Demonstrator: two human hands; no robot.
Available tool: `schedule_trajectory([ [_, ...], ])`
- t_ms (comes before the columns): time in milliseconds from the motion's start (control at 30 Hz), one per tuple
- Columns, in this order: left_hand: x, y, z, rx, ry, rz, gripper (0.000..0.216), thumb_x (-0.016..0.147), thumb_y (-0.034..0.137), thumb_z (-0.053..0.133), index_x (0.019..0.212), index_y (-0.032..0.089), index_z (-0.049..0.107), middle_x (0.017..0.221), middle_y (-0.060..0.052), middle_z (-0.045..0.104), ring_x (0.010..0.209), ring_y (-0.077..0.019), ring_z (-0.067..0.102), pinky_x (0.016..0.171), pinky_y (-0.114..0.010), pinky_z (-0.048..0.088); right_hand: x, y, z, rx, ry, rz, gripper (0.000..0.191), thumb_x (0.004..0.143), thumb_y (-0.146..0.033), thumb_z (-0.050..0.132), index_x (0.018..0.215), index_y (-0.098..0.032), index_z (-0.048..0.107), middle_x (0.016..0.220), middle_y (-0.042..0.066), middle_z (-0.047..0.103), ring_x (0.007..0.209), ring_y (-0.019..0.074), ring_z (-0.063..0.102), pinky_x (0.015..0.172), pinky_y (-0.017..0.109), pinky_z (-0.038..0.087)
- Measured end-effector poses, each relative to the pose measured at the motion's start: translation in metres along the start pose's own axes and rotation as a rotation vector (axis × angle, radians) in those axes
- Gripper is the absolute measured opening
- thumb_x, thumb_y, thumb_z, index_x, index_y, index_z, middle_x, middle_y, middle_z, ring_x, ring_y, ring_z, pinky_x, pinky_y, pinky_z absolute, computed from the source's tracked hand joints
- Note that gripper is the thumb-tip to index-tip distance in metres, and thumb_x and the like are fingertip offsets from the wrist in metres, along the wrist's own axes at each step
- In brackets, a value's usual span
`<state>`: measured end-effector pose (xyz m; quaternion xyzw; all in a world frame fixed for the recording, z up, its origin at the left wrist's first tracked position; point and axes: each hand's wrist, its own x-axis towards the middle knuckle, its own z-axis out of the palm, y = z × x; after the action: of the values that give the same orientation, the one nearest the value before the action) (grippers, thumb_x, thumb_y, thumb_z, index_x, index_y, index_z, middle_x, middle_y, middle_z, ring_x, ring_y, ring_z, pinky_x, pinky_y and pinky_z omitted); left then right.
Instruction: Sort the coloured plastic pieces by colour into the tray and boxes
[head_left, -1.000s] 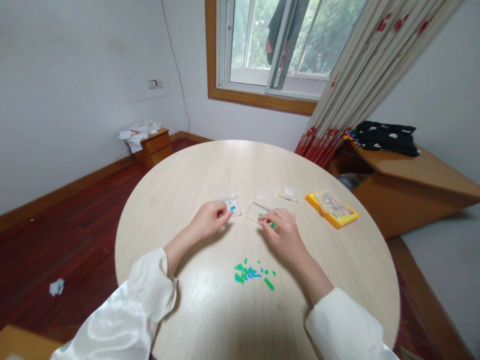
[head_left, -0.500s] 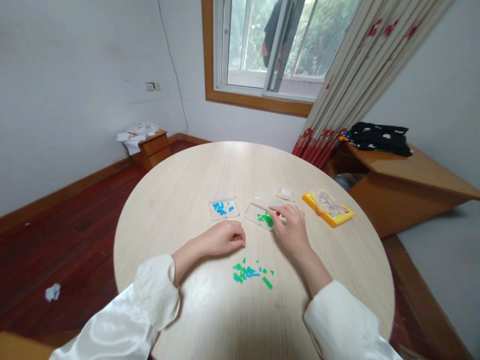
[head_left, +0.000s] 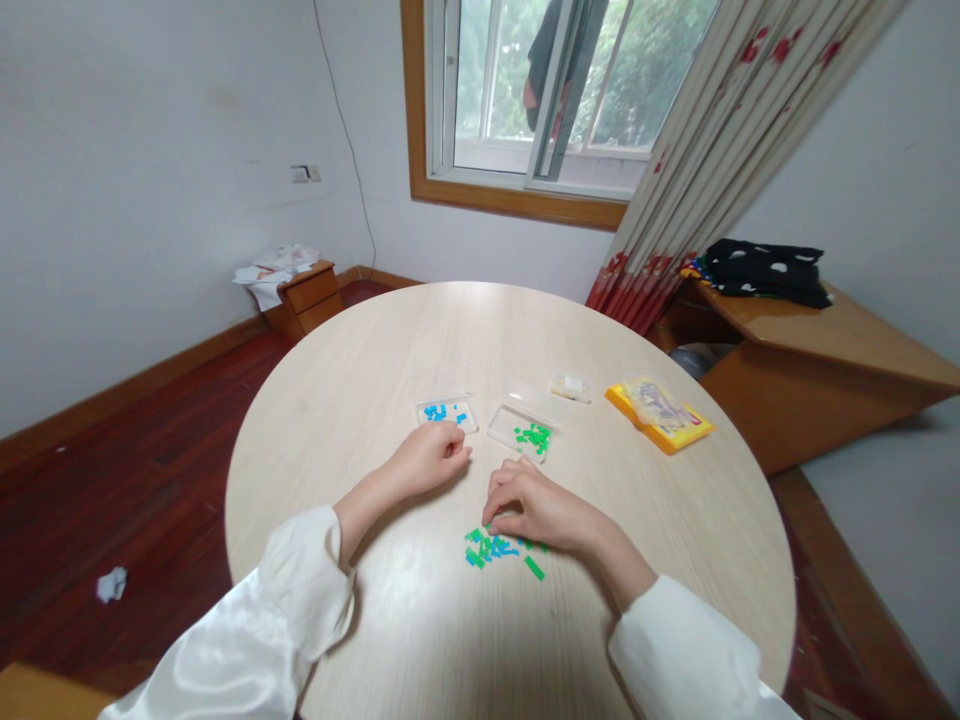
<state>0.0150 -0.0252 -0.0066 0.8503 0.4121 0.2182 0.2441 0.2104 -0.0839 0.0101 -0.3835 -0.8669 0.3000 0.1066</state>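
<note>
Loose green and blue pieces point(head_left: 489, 550) lie midway between the side edges of the tabletop point(head_left: 420, 630), by the right hand point(head_left: 536, 505), fingertips narrowed. The left hand point(head_left: 429, 460) curls beside a clear box point(head_left: 472, 429); whether either holds anything cannot be told.

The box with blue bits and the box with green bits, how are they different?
The left box holds blue pieces; the right box holds green pieces. The left hand partly hides the left box, but no hand covers the right box. The right box sits more slanted than the left box. Both boxes are clear.
</note>
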Motion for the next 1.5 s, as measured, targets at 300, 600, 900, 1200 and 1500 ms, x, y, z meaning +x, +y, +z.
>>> schedule_trajectory([
  [300,-0.005,0.001,-0.006,-0.223,-0.434,0.126,0.009,0.075,0.021,0.061,0.072,0.013,0.064,0.060,0.003,0.049,0.055,-0.0082,0.043,0.054,-0.021,0.032,-0.002,0.006,-0.007,0.072,0.403,0.080,0.009,0.078,-0.022,0.061,0.072,-0.020,0.067,0.072,0.001,0.064,0.078,0.0173,0.055,0.080,0.035,0.036],
  [600,-0.006,0.002,-0.002,-0.293,-0.630,0.315,0.019,0.065,0.020,0.075,0.082,0.016,0.067,0.074,0.000,0.056,0.067,-0.0101,0.049,0.062,-0.020,0.040,-0.003,0.042,-0.012,-0.280,1.074,0.262,0.018,0.083,-0.029,0.054,0.079,-0.019,0.068,0.071,0.004,0.064,0.076,0.0204,0.054,0.072,0.034,0.031],
  [900,-0.006,0.010,-0.001,-0.181,-0.621,0.300,0.013,0.064,0.012,0.072,0.075,0.015,0.066,0.073,0.001,0.056,0.063,-0.0093,0.048,0.060,-0.020,0.039,-0.003,0.048,-0.014,-0.347,1.085,0.294,0.027,0.087,-0.032,0.048,0.095,-0.018,0.069,0.072,0.004,0.064,0.074,0.0208,0.052,0.071,0.033,0.028],
  [1200,-0.008,0.017,-0.003,-0.189,-0.585,0.278,0.013,0.064,0.002,0.061,0.068,0.014,0.066,0.067,0.002,0.054,0.059,-0.0078,0.048,0.056,-0.018,0.038,-0.004,0.040,-0.015,-0.287,1.030,0.309,0.022,0.086,-0.028,0.049,0.093,-0.019,0.069,0.073,0.005,0.064,0.077,0.0214,0.054,0.073,0.034,0.031],
  [1500,-0.006,0.012,-0.003,-0.202,-0.414,0.181,0.010,0.069,0.008,0.058,0.071,0.013,0.067,0.068,-0.001,0.058,0.061,-0.0097,0.051,0.058,-0.021,0.040,0.001,0.028,-0.007,-0.006,0.663,0.134,0.014,0.082,-0.023,0.056,0.080,-0.019,0.069,0.073,0.004,0.066,0.076,0.0187,0.056,0.076,0.035,0.038],
])
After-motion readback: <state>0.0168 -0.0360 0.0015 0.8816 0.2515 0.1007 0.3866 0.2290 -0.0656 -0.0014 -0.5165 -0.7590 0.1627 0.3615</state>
